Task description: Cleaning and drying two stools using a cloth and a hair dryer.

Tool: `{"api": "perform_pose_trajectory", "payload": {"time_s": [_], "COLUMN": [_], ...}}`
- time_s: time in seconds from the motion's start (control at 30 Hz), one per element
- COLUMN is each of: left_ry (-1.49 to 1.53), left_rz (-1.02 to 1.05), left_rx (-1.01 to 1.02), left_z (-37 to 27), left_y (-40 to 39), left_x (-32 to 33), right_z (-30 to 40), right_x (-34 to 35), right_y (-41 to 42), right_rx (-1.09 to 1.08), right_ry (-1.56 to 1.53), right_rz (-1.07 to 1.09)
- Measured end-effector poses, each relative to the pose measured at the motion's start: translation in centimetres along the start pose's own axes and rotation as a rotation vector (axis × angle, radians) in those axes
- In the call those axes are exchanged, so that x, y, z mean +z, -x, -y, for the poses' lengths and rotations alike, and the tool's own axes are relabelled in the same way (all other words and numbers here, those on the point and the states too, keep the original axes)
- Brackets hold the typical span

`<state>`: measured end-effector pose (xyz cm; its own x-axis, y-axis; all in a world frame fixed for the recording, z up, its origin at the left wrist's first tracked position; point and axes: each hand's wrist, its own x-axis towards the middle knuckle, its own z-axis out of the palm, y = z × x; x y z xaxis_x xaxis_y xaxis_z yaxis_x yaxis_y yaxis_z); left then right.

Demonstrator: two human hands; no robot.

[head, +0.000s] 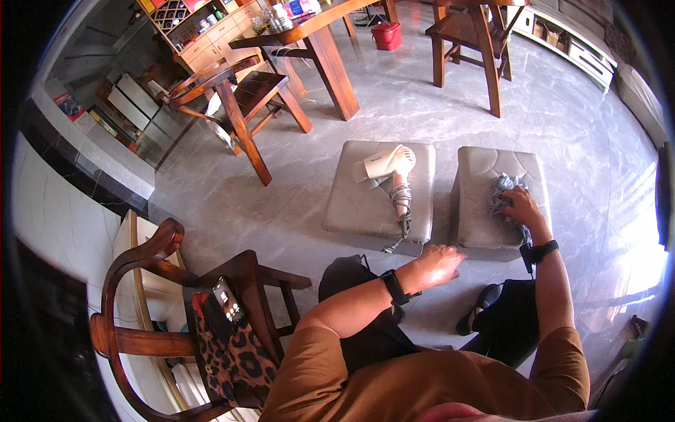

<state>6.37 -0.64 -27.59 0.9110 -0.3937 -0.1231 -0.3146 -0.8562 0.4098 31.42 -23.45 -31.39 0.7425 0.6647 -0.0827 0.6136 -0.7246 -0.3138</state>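
Observation:
My right hand (522, 204) grips a crumpled grey-blue cloth (505, 184) on top of the right grey padded stool (474, 211). Part of the cloth hangs down below the hand. My left hand (435, 265) is in the air near the front corner of the left grey stool (348, 205), with nothing seen in it; its fingers are partly bent. On that left stool lies a cream hair dryer (387, 162) with a pinkish handle, its cord wound round the handle.
A wooden armchair (142, 340) with a leopard-print cloth (245, 364) and a phone (228, 300) stands at the left. Beyond the stools are a wooden table (332, 74), two wooden chairs (240, 113) (490, 58) and a red bucket (386, 37).

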Motion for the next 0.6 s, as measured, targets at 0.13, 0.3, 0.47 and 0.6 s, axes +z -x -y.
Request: {"api": "perform_pose_trajectory", "payload": {"time_s": [0.13, 0.3, 0.47, 0.6], "left_ry": [-0.012, -0.017, -0.013, -0.005], "left_rz": [-0.011, 0.006, 0.026, 0.046], "left_rx": [0.006, -0.014, -0.015, -0.015], "left_z": [0.0, 0.4, 0.1, -0.3], "left_y": [-0.2, 0.2, 0.2, 0.2], "left_x": [0.2, 0.3, 0.0, -0.5], "right_z": [-4.3, -2.0, -1.2, -0.5], "right_x": [2.6, 1.8, 1.8, 1.8], "right_y": [-0.8, -0.9, -0.1, 0.1], "right_rx": [0.162, 0.216, -0.018, 0.002], "right_ry": [0.026, 0.018, 0.027, 0.007], "right_rz": [-0.262, -0.183, 0.021, -0.056]}}
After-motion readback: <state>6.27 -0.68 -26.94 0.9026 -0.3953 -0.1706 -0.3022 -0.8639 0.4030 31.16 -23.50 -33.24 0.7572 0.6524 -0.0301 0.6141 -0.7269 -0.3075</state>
